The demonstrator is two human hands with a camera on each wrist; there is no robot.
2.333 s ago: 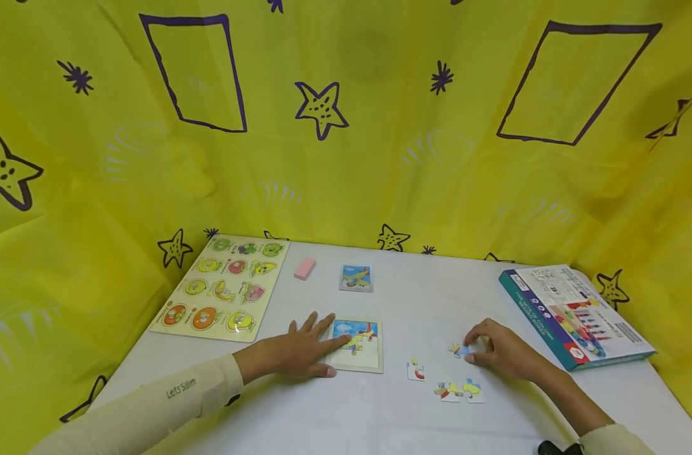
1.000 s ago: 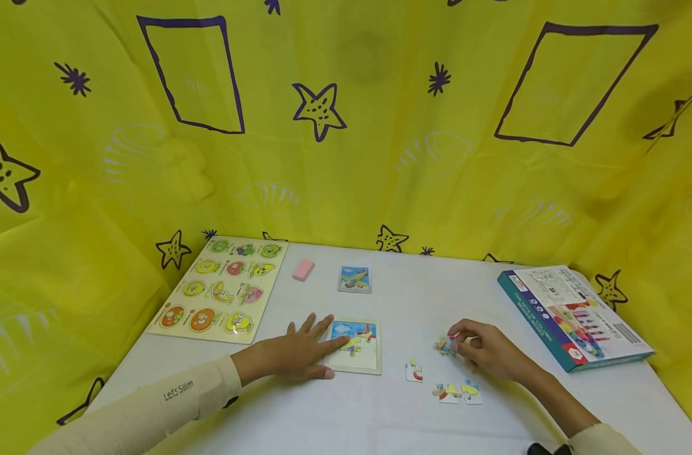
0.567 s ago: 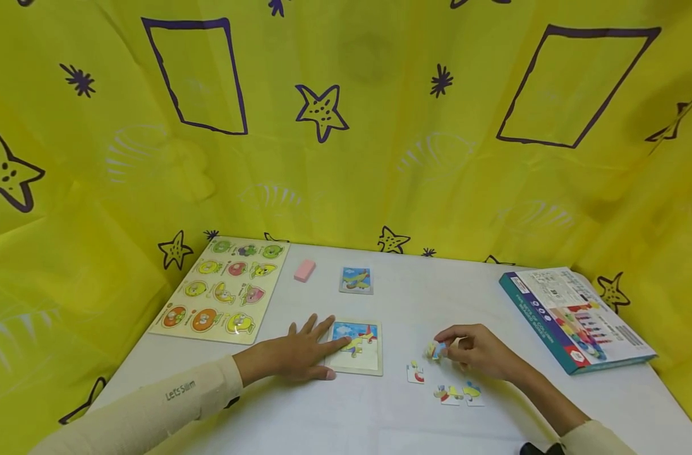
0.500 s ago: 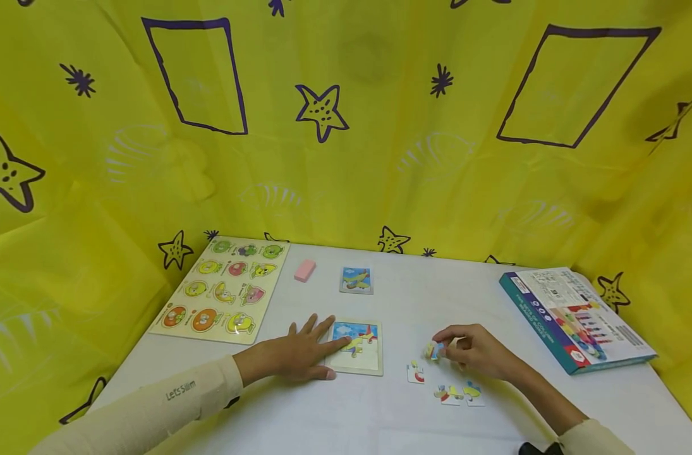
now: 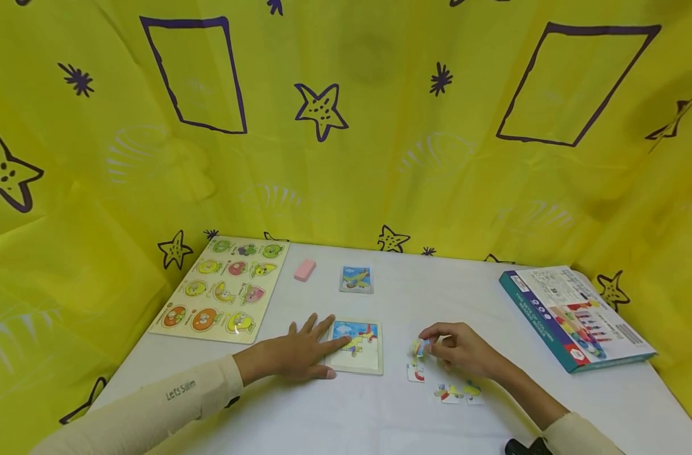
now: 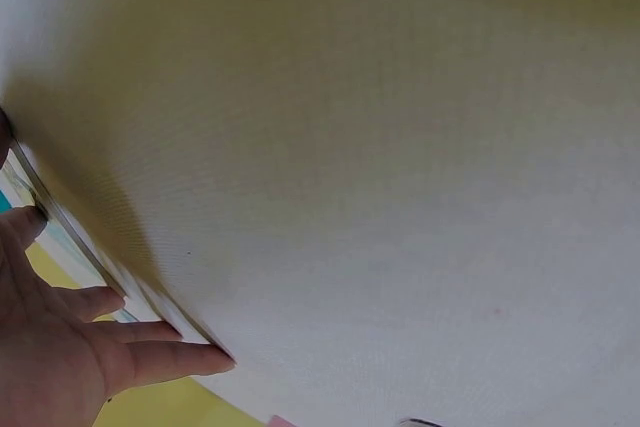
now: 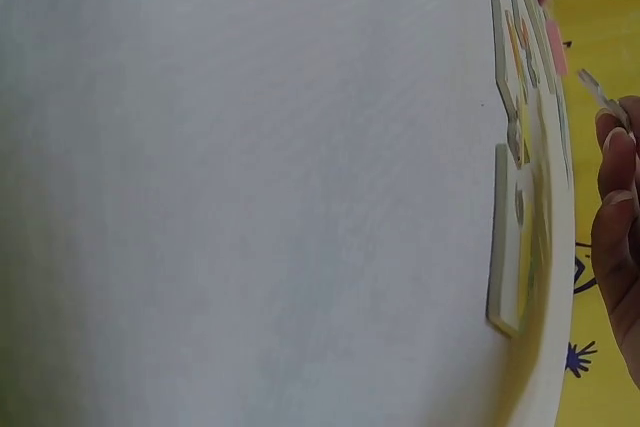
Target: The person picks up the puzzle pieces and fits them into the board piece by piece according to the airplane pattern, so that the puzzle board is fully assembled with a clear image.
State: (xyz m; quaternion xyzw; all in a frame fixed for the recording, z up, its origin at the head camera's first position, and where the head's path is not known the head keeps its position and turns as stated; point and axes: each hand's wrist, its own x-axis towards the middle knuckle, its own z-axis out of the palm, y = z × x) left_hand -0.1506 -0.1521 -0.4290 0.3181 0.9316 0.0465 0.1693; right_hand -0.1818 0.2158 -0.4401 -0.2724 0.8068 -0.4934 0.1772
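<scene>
My left hand (image 5: pixel 301 354) lies with spread, straight fingers on the left side of a small jigsaw tray (image 5: pixel 354 364). The tray's upper part is filled with blue and yellow aeroplane pieces; its lower part shows bare board. My right hand (image 5: pixel 464 349) pinches a jigsaw piece (image 5: pixel 418 347) between thumb and fingers, to the right of the tray. In the right wrist view that piece (image 7: pixel 604 97) is off the table, seen edge-on. Just below it lies a loose red-and-white piece (image 5: pixel 416 374). Two more pieces, one with red and yellow (image 5: pixel 450 395) and one yellow-and-blue (image 5: pixel 473 394), lie nearer me.
A fruit puzzle board (image 5: pixel 220 291) lies at the left. Behind the tray are a pink block (image 5: pixel 304 270) and a small aeroplane picture (image 5: pixel 356 279). A flat box (image 5: pixel 576 316) sits at the right. A yellow curtain (image 5: pixel 368 158) closes off the back of the white table (image 5: pixel 437 297).
My right hand has picked up the jigsaw piece and moved left with it, close above the red-and-white piece. My left hand has stayed on the tray.
</scene>
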